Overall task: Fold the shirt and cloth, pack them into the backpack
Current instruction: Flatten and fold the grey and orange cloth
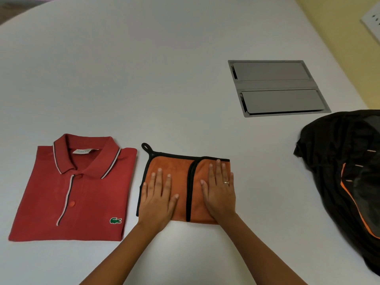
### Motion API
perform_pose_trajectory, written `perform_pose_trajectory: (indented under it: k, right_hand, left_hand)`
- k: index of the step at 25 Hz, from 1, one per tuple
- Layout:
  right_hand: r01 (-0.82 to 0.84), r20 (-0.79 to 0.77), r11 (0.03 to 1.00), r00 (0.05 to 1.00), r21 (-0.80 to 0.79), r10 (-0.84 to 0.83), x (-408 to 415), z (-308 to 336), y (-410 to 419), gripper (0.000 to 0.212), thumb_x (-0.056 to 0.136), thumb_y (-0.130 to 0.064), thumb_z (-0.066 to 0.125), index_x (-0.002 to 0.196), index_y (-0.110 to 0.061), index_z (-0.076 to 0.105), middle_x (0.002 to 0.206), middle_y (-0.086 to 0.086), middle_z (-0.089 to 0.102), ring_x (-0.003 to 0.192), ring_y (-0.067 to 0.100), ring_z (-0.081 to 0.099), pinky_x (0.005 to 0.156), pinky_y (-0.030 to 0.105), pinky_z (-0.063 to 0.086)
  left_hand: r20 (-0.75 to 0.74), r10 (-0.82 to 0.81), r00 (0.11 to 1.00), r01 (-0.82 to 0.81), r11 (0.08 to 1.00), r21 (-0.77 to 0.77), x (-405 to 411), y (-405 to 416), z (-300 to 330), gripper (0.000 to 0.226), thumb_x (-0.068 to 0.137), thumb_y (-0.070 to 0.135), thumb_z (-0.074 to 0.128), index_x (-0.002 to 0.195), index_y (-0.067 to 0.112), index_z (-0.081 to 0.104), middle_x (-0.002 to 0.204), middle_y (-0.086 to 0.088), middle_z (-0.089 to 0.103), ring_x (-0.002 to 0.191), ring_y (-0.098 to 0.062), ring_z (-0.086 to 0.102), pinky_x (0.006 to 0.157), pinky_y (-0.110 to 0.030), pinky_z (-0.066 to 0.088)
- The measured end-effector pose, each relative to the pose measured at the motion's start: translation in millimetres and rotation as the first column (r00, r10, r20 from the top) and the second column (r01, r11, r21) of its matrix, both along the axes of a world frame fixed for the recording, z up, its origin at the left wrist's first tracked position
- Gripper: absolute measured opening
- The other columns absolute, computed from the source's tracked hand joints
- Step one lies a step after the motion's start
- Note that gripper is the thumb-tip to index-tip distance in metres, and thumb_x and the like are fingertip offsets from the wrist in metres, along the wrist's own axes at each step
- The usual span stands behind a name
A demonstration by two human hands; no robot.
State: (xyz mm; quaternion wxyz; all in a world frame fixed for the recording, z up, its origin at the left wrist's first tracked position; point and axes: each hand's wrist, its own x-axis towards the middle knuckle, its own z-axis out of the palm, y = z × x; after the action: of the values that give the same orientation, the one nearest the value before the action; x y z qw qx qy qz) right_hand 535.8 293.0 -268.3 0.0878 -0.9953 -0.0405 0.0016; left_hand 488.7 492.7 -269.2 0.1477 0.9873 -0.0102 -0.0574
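Left hand (158,197) and right hand (220,191) lay flat, fingers straight and spread, pressing the folded orange black-trimmed cloth (182,188) onto the white table (164,79). The folded red polo shirt (74,192) lay just left; the black orange-piped backpack (347,171) sat well right.

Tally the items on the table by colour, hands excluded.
Red: 1, shirt
Orange: 1, cloth
Black: 1, backpack
Grey: 1, hatch
Total: 4
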Motion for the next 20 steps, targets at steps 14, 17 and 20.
perform_pose_trajectory:
  k: [14, 17, 20]
  right_hand:
    - [-0.049, -0.035, 0.996, 0.998, -0.073, 0.046, -43, 2, 22, 0.059, 0.097, -0.054, 0.03, 0.148, -0.025, 0.031, 0.156, 0.01, 0.024, 0.143, 0.034, 0.02, 0.113, 0.052, 0.022]
    - [-0.052, -0.059, 0.996, 0.997, -0.069, 0.048, -42, 6, 21, 0.06, 0.096, -0.056, 0.029, 0.146, -0.025, 0.036, 0.154, 0.011, 0.029, 0.141, 0.034, 0.026, 0.111, 0.05, 0.024]
    - [-0.057, -0.073, 0.998, 0.996, 0.01, 0.058, -37, 8, 19, 0.06, 0.092, -0.059, 0.032, 0.142, -0.028, 0.044, 0.151, 0.008, 0.036, 0.139, 0.03, 0.032, 0.107, 0.046, 0.028]
  left_hand:
    - [-0.388, 0.37, 0.844, -0.485, 0.835, -0.259, 58, 32, 59, 0.021, 0.083, 0.031, 0.059, 0.083, 0.011, 0.053, 0.079, -0.003, 0.059, 0.069, -0.019, 0.056, 0.059, -0.032, 0.047]
    - [-0.334, 0.273, 0.902, -0.404, 0.807, -0.431, 60, 21, 88, 0.015, 0.083, 0.019, 0.058, 0.081, 0.011, 0.045, 0.076, -0.003, 0.052, 0.062, -0.014, 0.047, 0.051, -0.026, 0.034]
    - [-0.241, 0.14, 0.96, -0.253, 0.801, -0.543, 56, -10, 117, 0.014, 0.083, 0.014, 0.056, 0.086, 0.014, 0.043, 0.078, -0.001, 0.052, 0.062, -0.011, 0.047, 0.052, -0.024, 0.031]
